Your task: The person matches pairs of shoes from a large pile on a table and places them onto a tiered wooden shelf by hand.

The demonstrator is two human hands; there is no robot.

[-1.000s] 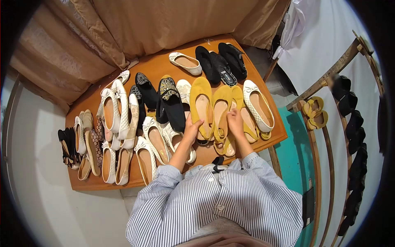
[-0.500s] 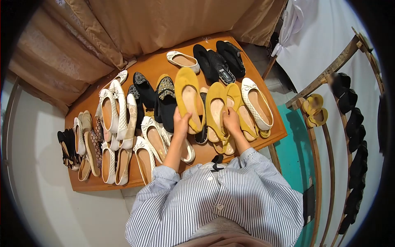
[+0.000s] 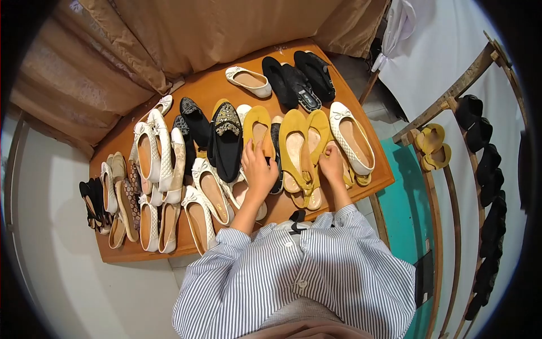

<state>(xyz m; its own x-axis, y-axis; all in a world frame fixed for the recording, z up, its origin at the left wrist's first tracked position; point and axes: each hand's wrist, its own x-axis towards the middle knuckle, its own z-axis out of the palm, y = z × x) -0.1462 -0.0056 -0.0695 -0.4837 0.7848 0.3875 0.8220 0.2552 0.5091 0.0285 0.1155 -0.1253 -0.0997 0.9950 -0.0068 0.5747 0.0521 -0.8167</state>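
Note:
In the head view, my left hand (image 3: 258,172) lies over the heel end of a yellow flat shoe (image 3: 258,124), its fingers apart and resting on it. My right hand (image 3: 332,165) is at the right side of the yellow slingback shoes, fingers bent in and touching a yellow slingback shoe (image 3: 318,127); its hold is partly hidden. Another yellow slingback shoe (image 3: 294,135) lies between my hands, toe pointing away. Left of my left hand is a black loafer with a patterned toe (image 3: 227,141). A white quilted flat (image 3: 353,138) sits right of my right hand.
White flats (image 3: 209,189) and dark shoes crowd the left of the brown table (image 3: 197,85). Black shoes (image 3: 282,85) and one white flat (image 3: 248,81) lie at the back. On the right stands a wooden rack (image 3: 446,186) with black and yellow shoes.
The yellow flat that my left hand held up is now lower on the table, farther back under my fingers, which have opened. My right hand has shifted right along the yellow shoes.

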